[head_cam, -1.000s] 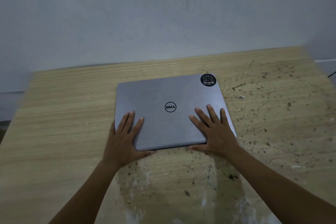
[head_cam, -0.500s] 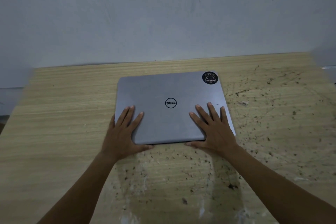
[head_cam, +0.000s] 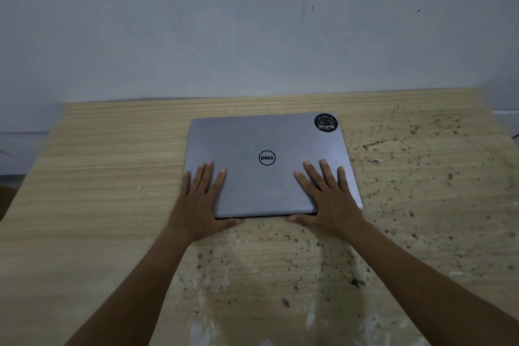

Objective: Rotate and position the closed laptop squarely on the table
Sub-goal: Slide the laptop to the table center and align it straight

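Note:
A closed grey laptop point(head_cam: 266, 143) with a round logo in the lid's middle and a black round sticker point(head_cam: 325, 122) at its far right corner lies flat on the wooden table point(head_cam: 112, 177). Its edges run nearly parallel to the table's far edge. My left hand point(head_cam: 200, 202) lies flat on the lid's near left corner, fingers spread, thumb along the front edge. My right hand point(head_cam: 328, 199) lies flat on the near right corner in the same way, thumb against the front edge.
A grey wall point(head_cam: 252, 22) stands right behind the table's far edge. The table's right half and the strip in front of me are worn and speckled with dark marks point(head_cam: 421, 177). Bare wood stretches to the left of the laptop.
The laptop has turned slightly anticlockwise under both hands, so its far edge now lines up more closely with the table's far edge. Both hands kept their places on the lid.

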